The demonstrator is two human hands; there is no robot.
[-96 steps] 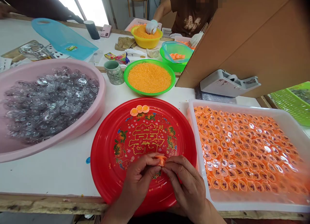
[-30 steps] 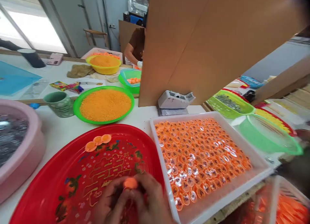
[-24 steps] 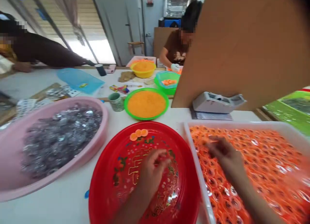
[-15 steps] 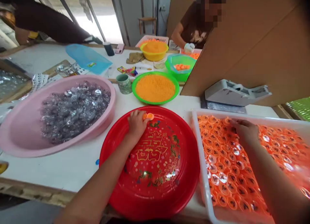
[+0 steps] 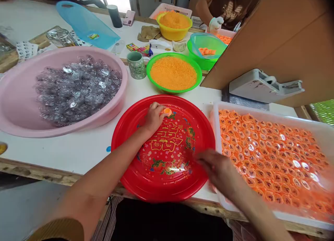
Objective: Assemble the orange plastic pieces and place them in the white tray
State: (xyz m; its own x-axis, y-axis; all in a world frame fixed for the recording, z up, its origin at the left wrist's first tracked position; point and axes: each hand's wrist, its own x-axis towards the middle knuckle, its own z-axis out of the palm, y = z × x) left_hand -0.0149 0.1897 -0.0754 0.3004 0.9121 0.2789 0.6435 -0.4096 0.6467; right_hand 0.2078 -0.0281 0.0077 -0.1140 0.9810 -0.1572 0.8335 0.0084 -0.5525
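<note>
My left hand (image 5: 153, 118) is closed around small orange round cups (image 5: 167, 111) at the far side of a red tray (image 5: 167, 195) printed with gold characters and flowers. How many pieces it grips is partly hidden by the fingers. Over the tray's right rim is my right hand (image 5: 217, 166), smeared by motion, so whether its fingers hold anything does not show. To the right, a white bin (image 5: 217, 143) contains many orange cups (image 5: 261, 164) with dark printed marks under clear round tops, packed in rows.
A pink basin (image 5: 15, 124) of clear plastic pieces (image 5: 80, 91) stands left. Beyond the tray are a green bowl of orange granules (image 5: 173, 72), a mug (image 5: 137, 65) and a yellow bowl (image 5: 173, 33). Cardboard (image 5: 281, 42) and a tape dispenser (image 5: 263, 86) border the right; a co-worker's gloved hand (image 5: 216, 24) shows behind.
My right hand has left the orange cups in the white bin and moved left and nearer, over the red tray's edge. My left hand stays at the tray's far side. The view has tilted downward.
</note>
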